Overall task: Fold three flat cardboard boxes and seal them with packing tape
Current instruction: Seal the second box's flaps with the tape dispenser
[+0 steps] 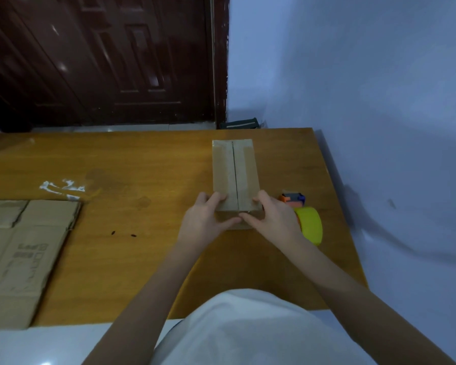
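Note:
A small folded cardboard box [234, 169] stands on the wooden table [132, 164], its two top flaps closed with a dark seam down the middle. My left hand [204, 219] grips its near left corner, fingers on top and thumb on the near face. On the near right corner my right hand [271, 216] holds the box the same way. The thumbs meet at the front face. A tape dispenser [304, 218] with a yellow roll and an orange and blue head lies just right of my right hand. Flat cardboard boxes [21, 256] lie stacked at the table's left.
A crumpled scrap of clear tape [62, 188] lies beyond the flat boxes. Two small dark specks [123, 233] mark the table near its middle. A dark wooden door [103, 59] stands behind the table and a blue wall [366, 75] runs along its right edge.

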`<state>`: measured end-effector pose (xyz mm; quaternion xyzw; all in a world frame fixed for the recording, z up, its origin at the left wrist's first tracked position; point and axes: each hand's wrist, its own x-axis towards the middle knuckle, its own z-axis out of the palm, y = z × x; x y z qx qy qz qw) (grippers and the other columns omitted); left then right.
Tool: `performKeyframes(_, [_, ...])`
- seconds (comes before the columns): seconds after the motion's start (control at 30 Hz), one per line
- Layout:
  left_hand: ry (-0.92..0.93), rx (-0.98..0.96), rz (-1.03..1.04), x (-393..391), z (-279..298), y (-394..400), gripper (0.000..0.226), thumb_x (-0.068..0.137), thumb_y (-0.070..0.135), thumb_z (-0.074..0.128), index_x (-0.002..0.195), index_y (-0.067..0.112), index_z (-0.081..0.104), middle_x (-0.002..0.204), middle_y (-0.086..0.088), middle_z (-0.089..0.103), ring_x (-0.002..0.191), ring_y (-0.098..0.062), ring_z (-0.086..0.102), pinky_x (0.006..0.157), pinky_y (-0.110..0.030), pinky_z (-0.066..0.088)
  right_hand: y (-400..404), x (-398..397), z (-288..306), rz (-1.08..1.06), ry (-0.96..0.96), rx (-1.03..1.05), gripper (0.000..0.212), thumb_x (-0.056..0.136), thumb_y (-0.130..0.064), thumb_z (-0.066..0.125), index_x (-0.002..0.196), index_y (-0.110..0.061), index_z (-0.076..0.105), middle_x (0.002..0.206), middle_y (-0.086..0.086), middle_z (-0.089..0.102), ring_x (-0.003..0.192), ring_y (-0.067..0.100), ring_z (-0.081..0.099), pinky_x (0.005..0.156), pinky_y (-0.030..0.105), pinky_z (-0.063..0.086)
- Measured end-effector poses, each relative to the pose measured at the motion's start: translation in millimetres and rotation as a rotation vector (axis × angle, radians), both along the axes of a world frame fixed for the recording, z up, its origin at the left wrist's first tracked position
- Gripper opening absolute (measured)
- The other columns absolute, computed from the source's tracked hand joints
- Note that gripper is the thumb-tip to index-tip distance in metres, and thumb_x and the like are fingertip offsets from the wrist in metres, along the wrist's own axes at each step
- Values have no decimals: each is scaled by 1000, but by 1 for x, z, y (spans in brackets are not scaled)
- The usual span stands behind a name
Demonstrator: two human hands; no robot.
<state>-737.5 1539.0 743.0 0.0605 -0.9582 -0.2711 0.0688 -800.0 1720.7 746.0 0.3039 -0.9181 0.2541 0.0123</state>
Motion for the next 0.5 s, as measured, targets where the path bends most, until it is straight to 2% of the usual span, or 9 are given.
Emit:
performKeyframes(0.17, [-26, -31, 13, -2, 2, -1, 45, 81, 39, 70, 117, 14, 57, 96, -8, 52, 77, -28, 59, 63, -33, 47, 1, -6, -1, 38, 3, -8, 33, 84, -34, 69, 96, -7, 55, 85, 6, 67, 70, 19, 64, 51, 16, 34])
performKeyframes(0.3, [-14, 15, -54, -5, 5, -6, 42, 83, 33, 69, 118, 13, 60, 97, -9, 54, 81, -29, 60, 69, -39, 51, 14, -11, -3, 86, -57, -39, 29, 87, -24, 67, 103, -2, 57, 85, 11, 68, 73, 23, 66, 56, 26, 48])
performKeyframes(0.37, [-24, 55, -84, -8, 6, -8, 41, 84, 32, 67, 121, 15, 60, 101, -8, 55, 87, -26, 60, 75, -36, 52, 20, -12, -5, 83, -91, -65, 25, 89, -21, 65, 105, -3, 57, 84, 10, 68, 73, 22, 66, 56, 22, 48])
performKeyframes(0.5, [-76, 179, -130, -9, 6, -17, 42, 88, 24, 64, 128, 18, 58, 110, -4, 57, 102, -21, 60, 90, -32, 50, 24, -13, -7, 98, -130, -71, 22, 94, -15, 56, 113, -4, 56, 106, 13, 69, 81, 19, 67, 65, 17, 48])
